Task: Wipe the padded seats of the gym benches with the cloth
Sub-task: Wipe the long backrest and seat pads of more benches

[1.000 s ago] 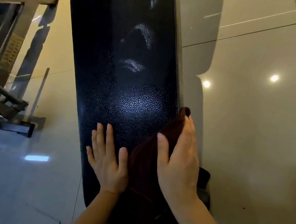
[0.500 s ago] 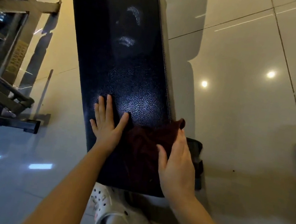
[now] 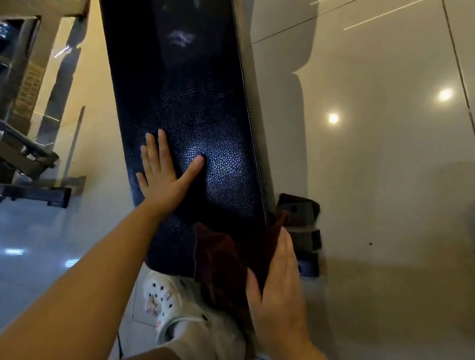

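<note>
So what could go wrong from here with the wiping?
The cloth is bunched at the pad's near corner under the right hand, partly overhanging; it may slip off toward the white shoe. The bench pad farther up may go unwiped. The left hand pressing flat could leave fresh prints.

Pebbled glossy leatherette seat (image 3: pixel 206 133), soft matt cloth (image 3: pixel 229 257) — polished tile floor (image 3: pixel 378 198)

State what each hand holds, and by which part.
Neither grips anything. The right hand presses the dark red cloth flat at the bench pad's near right corner; the left hand lies flat on the pad.
</note>
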Demonstrator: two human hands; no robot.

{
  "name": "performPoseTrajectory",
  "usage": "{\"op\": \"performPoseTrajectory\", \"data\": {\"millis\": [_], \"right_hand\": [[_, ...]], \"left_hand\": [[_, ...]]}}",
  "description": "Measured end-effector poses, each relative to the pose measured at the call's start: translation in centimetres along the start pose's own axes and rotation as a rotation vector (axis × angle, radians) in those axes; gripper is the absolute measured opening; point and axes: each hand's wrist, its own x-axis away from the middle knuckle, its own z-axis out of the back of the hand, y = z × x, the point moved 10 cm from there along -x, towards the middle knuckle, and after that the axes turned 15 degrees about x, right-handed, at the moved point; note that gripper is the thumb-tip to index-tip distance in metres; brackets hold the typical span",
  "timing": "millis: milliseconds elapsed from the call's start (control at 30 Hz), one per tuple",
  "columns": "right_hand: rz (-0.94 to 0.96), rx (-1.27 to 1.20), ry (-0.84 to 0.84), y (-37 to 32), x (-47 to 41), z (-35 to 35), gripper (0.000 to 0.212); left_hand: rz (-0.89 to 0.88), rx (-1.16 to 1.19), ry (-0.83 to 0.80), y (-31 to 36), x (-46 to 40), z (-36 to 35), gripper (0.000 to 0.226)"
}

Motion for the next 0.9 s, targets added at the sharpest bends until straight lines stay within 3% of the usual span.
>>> {"op": "performPoseTrajectory", "data": {"millis": [133,367,500,633,767,833,900], "right_hand": [[-0.064,-0.081,-0.027,-1.6,-2.7,1.0,0.074],[-0.009,-0.034,-0.031,-7.0,-13.9,3.2,0.075],[0.023,0.008,0.040,-6.1,-11.2,3.2,0.076],[-0.013,0.009,0.054,-2.5,-3.5,2.0,0.075],[-0.031,0.011,0.074,-1.6,-2.0,1.4,0.073],[-0.048,-0.020,0.059,-2.0,-3.1,1.6,0.073],[-0.049,-0.036,0.038,-2.7,-4.9,2.1,0.074]], "left_hand": [[-0.003,0.014,0.005,0.1,0.0,0.0,0.119],[-0.023,0.000,0.014,-0.1,0.0,0.0,0.116],[-0.014,0.011,0.006,-0.2,-0.1,0.0,0.110],[0.006,0.040,0.047,-0.2,-0.3,0.1,0.087],[0.007,0.008,0.053,-0.1,-0.1,0.1,0.088],[-0.044,0.045,0.124,0.3,0.0,0.9,0.091],[-0.084,0.182,0.302,1.3,0.0,2.9,0.086]]}}
